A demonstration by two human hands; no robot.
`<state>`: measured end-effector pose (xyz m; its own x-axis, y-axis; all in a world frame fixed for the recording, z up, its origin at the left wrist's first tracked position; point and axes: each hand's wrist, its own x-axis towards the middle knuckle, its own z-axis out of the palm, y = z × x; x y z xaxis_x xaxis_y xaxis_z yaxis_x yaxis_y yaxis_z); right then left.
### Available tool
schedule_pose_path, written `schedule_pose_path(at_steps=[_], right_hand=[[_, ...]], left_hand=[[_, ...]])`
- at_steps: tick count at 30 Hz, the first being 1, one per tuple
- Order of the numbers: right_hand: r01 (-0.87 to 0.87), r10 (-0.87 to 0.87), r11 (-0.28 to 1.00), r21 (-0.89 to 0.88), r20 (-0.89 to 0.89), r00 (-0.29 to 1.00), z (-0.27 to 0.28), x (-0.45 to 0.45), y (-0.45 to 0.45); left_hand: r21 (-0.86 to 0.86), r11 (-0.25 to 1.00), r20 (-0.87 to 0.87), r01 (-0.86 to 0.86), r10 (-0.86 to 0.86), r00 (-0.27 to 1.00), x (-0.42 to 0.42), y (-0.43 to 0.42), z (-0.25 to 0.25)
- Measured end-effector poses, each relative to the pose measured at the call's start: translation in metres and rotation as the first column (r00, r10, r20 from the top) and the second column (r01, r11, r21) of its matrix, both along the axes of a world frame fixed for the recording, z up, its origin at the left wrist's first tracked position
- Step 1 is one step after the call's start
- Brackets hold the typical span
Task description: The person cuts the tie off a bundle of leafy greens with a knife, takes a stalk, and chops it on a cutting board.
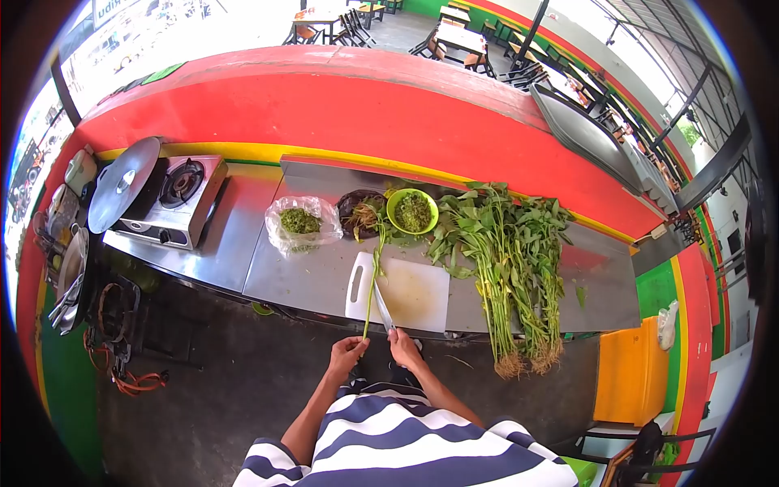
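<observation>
My left hand [347,354] is closed on the lower end of a long green leafy stalk [374,280], whose leaves reach up past the cutting board. In my right hand [403,347] is a knife [383,307], its blade lying over the board beside the stalk. The white cutting board [426,292] has a handle slot on its left and a brownish stain. Just beyond it are a green bowl [393,213] of chopped greens, a dark bag [347,200] with plant scraps, and a clear plastic bag [276,235] holding more greens.
A large bundle of leafy stalks [511,284] lies right of the board, roots hanging over the edge of the steel counter [268,268]. At left stand a gas stove [174,195] and a big round lid [122,185]. A red wall [324,105] runs behind the counter.
</observation>
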<state>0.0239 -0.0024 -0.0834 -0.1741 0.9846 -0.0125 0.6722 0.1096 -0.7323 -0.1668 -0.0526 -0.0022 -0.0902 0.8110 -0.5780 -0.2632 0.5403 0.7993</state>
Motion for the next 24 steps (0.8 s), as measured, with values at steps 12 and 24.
schedule_pose_path(at_steps=[12, 24], right_hand=[[0.026, -0.189, 0.786, -0.618, -0.2, 0.961, 0.083, 0.002, 0.011], [0.0, -0.226, 0.722, -0.692, -0.235, 0.945, 0.083, 0.003, 0.013]], left_hand=[[0.03, 0.999, 0.101, -0.037, 0.034, 0.994, -0.016, 0.002, 0.017], [0.057, 0.996, 0.178, -0.072, 0.061, 0.982, -0.023, -0.023, 0.029]])
